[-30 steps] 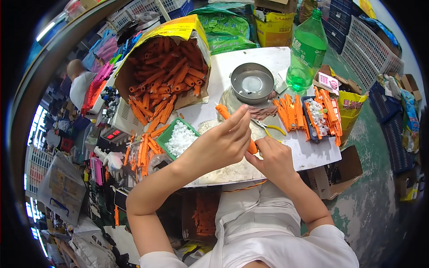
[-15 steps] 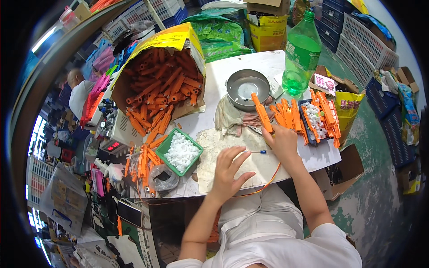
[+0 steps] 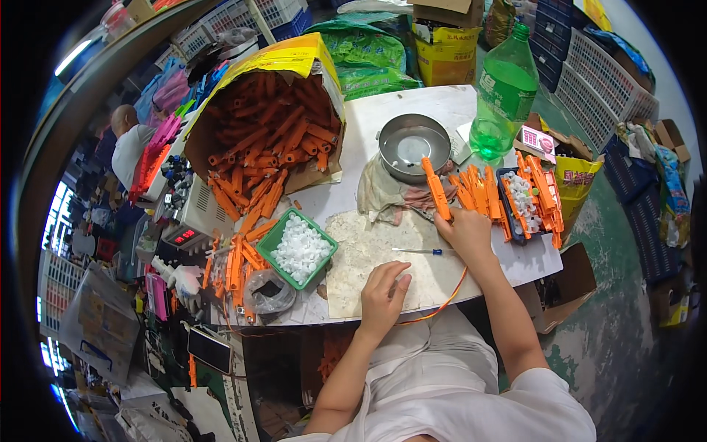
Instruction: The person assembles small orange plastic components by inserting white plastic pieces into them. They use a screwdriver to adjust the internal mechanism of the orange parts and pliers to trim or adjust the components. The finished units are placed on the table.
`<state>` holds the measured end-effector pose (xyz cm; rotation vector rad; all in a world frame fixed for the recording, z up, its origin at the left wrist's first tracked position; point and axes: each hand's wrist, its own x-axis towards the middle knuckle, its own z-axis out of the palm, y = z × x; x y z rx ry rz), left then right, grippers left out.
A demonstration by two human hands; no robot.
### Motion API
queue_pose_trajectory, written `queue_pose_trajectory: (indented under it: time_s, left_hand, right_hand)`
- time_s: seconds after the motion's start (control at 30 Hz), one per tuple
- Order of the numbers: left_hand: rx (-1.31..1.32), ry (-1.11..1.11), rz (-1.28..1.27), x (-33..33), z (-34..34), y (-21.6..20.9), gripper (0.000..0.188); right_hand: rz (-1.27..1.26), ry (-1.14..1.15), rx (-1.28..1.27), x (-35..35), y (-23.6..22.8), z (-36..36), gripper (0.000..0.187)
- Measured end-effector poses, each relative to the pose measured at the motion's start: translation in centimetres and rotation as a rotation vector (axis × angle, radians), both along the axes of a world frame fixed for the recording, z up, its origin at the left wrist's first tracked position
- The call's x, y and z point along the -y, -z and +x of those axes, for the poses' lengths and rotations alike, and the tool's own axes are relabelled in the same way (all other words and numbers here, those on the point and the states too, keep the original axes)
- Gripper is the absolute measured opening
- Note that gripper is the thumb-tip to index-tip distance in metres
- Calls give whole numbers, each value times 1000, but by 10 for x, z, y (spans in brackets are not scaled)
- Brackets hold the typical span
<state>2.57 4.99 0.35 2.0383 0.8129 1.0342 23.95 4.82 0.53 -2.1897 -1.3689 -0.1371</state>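
Observation:
My right hand [image 3: 467, 234] grips an orange plastic piece [image 3: 435, 190], long and narrow, between thumb and fingers. It stands tilted up beside a row of similar orange pieces [image 3: 479, 190]. My left hand [image 3: 381, 298] rests near the table's front edge, fingers loosely bent and thumb a little apart, with nothing visible in it. Between the hands, on a stained board [image 3: 353, 258], lies a thin metal rod with a blue end [image 3: 420, 251]. An orange-yellow wire [image 3: 442, 303] curves from near my right wrist toward my lap.
A green basket of small white parts [image 3: 300, 249] stands left, before a yellow sack [image 3: 283, 55] spilling orange pieces. A metal bowl [image 3: 414, 147] on a rag and a green bottle [image 3: 504, 92] stand behind. At right, a dark tray [image 3: 520, 237] holds white parts.
My left hand has drawn back toward me, its fingers closer together, uncovering more of the metal rod. My right hand keeps the orange piece in nearly the same place.

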Motion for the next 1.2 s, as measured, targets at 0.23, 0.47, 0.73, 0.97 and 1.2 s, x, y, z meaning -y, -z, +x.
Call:
queue_pose_trajectory:
  time_s: [0.23, 0.47, 0.73, 0.97, 1.2]
  left_hand:
    - [2, -10, 64, -1, 3, 1, 15]
    - [-30, -4, 90, -1, 3, 0, 15]
    - [-24, 9, 102, 0, 3, 0, 13]
    - [-40, 5, 126, 1, 3, 0, 13]
    - [-41, 10, 163, 0, 3, 1, 13]
  right_hand:
    - [21, -4, -11, -2, 1, 0, 42]
    - [19, -1, -11, -3, 2, -1, 44]
    - [34, -4, -8, -2, -2, -3, 42]
    - [34, 1, -9, -3, -2, -5, 42]
    - [55, 7, -4, -3, 1, -5, 42]
